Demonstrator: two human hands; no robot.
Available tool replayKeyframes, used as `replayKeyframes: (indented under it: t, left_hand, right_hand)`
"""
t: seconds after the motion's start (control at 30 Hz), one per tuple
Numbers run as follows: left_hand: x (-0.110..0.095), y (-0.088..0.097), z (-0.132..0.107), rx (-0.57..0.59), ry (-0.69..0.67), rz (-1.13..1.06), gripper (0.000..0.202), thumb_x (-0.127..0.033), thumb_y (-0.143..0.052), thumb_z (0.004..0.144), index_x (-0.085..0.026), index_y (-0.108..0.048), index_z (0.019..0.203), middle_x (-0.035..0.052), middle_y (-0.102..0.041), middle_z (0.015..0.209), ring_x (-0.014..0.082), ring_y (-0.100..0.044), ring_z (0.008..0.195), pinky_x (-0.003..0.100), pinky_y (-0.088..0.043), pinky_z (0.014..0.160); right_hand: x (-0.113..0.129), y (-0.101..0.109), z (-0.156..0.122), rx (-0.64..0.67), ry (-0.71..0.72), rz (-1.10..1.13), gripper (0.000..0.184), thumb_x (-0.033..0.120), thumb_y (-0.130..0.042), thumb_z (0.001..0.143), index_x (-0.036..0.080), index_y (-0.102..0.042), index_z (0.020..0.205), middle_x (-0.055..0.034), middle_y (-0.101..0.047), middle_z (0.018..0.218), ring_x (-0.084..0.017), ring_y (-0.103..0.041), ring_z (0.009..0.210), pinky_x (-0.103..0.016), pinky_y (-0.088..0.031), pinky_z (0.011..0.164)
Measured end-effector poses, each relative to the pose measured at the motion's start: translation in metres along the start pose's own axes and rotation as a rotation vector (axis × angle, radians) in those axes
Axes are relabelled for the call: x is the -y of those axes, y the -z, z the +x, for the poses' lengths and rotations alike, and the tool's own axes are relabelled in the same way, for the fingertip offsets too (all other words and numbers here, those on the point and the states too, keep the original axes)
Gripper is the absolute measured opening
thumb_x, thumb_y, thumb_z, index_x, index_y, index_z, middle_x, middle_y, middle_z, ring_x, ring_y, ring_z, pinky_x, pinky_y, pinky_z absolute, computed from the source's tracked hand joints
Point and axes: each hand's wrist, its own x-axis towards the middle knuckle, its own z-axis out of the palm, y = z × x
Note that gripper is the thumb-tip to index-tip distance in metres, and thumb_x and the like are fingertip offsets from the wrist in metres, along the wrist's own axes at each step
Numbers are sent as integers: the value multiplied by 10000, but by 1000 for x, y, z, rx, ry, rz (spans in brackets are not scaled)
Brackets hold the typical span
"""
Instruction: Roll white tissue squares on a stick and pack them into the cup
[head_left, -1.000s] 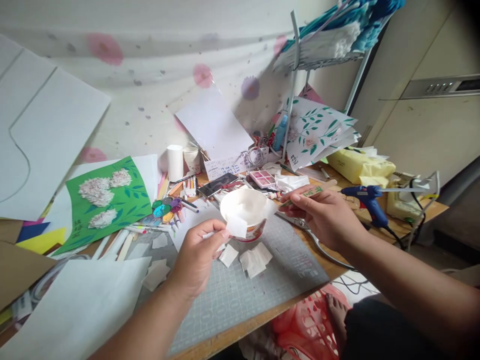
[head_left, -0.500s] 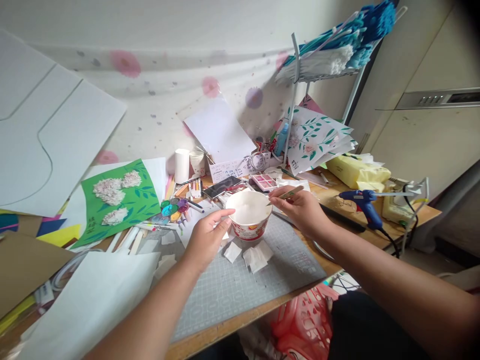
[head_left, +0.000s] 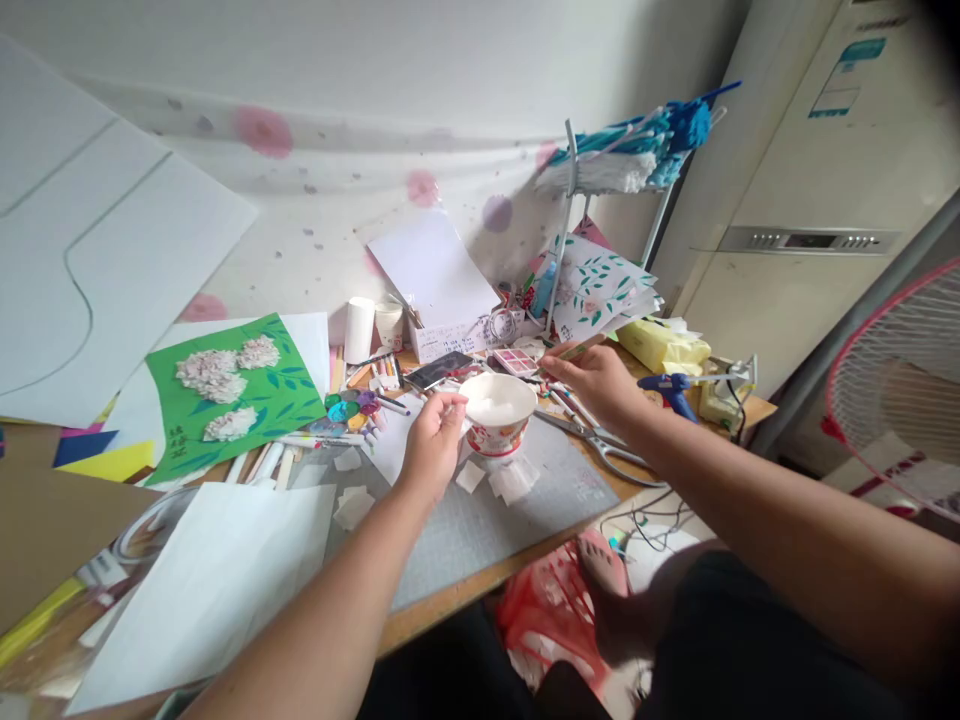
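Observation:
A white paper bowl [head_left: 498, 412] with a red printed side stands on the grey cutting mat [head_left: 480, 520]. My left hand [head_left: 435, 445] rests against the bowl's left side, fingers curled at its rim, with a small white scrap at the fingertips. My right hand [head_left: 592, 378] hovers just right of the bowl and pinches a thin green-tipped stick [head_left: 571, 352]. Small white paper squares [head_left: 510, 480] lie on the mat in front of the bowl.
Scissors [head_left: 600, 445] lie right of the bowl, a blue glue gun [head_left: 671, 388] beyond them. A green sheet with white paper flowers [head_left: 225, 390], markers and a paint palette [head_left: 349, 410] sit left. White sheets [head_left: 217, 580] overhang the near edge. A pink fan [head_left: 900, 390] stands right.
The left hand put its white paper square down and moved to the bowl's side. The right hand drifted back right of the bowl with the stick. The camera pulled back and turned right.

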Motion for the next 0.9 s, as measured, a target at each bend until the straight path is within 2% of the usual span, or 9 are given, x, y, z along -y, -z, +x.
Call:
replayKeyframes:
  t: [0.17,0.4,0.5,0.6,0.73,0.9]
  left_hand:
    - [4,-1,3,42,50,-61,166,-252,-647,808,-200,-659,965,-3,-644,772,154,-587,670,253,-465,621]
    - [6,-3,7,31,65,-100,171,-192,-656,756,-206,-639,926,-13,-629,738,139,-560,635,243,-437,603]
    - [8,-3,7,17,69,-106,167,-169,-652,745,-208,-634,906,-9,-637,741,140,-559,626,246,-433,596]
    - [10,-5,6,15,76,-109,165,-158,-652,745,-210,-636,900,-14,-623,723,141,-554,615,248,-435,587]
    - [10,-5,6,10,87,-97,169,-156,-657,743,-211,-640,902,-18,-614,709,138,-537,589,248,-428,567]
    - [11,-3,7,0,86,-60,161,-168,-669,749,-216,-650,902,-21,-590,689,134,-506,559,247,-388,535]
  right_hand:
    - [-2,29,-22,-16,-27,38,273,424,-757,768,166,-710,692,-33,-665,696,-161,-574,660,-294,-453,628]
    - [-33,63,-55,-140,-113,206,304,446,-822,729,163,-713,749,-17,-664,653,-132,-599,629,-274,-499,625]
    - [-48,65,-62,-210,-139,284,363,495,-828,717,161,-695,763,-19,-660,679,-125,-615,617,-273,-519,617]
    - [-59,63,-64,-227,-137,321,377,512,-841,702,165,-697,736,-18,-658,726,-115,-614,604,-272,-525,602]
    - [-65,62,-64,-183,-121,304,373,512,-852,701,162,-725,719,-30,-686,778,-121,-636,640,-270,-539,628]
    - [-64,64,-67,-112,-137,270,454,578,-864,649,147,-748,731,-33,-693,693,-127,-626,606,-266,-525,591]
